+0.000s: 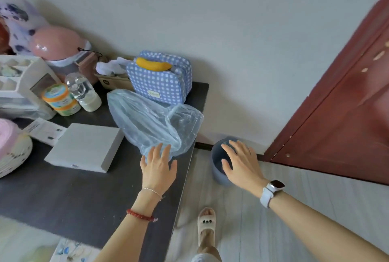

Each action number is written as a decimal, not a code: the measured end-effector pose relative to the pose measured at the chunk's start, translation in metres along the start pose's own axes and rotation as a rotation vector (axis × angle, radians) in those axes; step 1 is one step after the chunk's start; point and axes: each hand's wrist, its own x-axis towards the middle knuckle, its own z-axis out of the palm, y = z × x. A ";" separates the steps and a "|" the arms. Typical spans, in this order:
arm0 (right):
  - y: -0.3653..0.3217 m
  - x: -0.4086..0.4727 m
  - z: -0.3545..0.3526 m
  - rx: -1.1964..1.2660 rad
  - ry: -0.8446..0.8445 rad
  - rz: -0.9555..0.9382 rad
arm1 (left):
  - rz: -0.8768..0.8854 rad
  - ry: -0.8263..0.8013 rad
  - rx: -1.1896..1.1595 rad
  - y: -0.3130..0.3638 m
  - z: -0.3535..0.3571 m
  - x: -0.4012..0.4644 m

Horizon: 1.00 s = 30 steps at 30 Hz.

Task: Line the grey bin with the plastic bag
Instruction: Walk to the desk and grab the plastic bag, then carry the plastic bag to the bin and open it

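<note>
A puffed, see-through pale-blue plastic bag (pixel 153 120) lies on the dark table (pixel 69 196), near its right edge. My left hand (pixel 159 166) is flat with fingers spread, its fingertips touching the bag's near end without gripping it. The small round grey bin (pixel 219 169) stands on the floor to the right of the table, close to the wall. My right hand (pixel 242 162) hovers over the bin with fingers spread, empty, and hides much of the bin's opening. A white watch sits on that wrist.
A white flat box (pixel 84 146) lies left of the bag, a blue checked case (pixel 160 78) behind it, and jars and a bottle (pixel 82 91) stand further left. A dark red door (pixel 345 114) stands right of the bin. My slippered foot (pixel 207 226) rests on the pale floor.
</note>
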 end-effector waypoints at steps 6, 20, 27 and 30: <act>-0.019 0.124 -0.002 -0.020 -0.073 -0.099 | -0.301 0.025 -0.118 -0.026 0.010 0.102; -0.077 0.261 0.069 0.409 -0.275 -0.075 | -0.426 -0.079 -0.704 -0.030 0.049 0.120; -0.033 0.189 0.072 0.240 -0.401 -0.403 | -0.671 0.063 -1.151 -0.003 0.035 0.120; 0.010 0.175 0.060 0.422 -0.328 -0.257 | -0.364 0.105 -0.786 0.015 0.035 0.120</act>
